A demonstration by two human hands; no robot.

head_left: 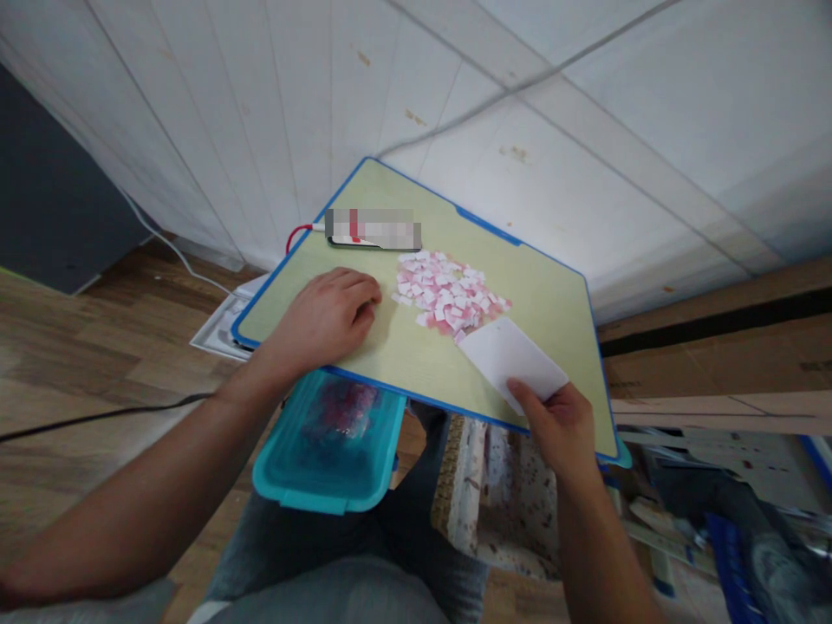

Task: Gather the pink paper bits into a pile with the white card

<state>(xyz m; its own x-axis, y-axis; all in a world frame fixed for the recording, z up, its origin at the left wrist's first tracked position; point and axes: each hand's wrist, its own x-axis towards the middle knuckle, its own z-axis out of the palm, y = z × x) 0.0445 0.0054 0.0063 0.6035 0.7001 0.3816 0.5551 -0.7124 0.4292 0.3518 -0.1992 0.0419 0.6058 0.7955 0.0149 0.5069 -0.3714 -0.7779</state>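
Note:
A pile of small white and pink pieces [445,293] is spread over the middle of a pale yellow-green board [546,299] with a blue rim. My right hand [562,425] grips a flat white card [513,360] by its near end, thumb on top. The card's far edge meets the near side of the pile. To the left of the pile, my left hand [334,316] rests on the board with its fingers curled in. Whether anything is inside those fingers is hidden.
A phone [373,230] with a red and white cable lies at the board's back left. Below the front edge is a turquoise tray [328,494] with reddish contents. A speckled box [513,503] stands near my knee. Cardboard [715,355] borders the right; a white wall rises behind.

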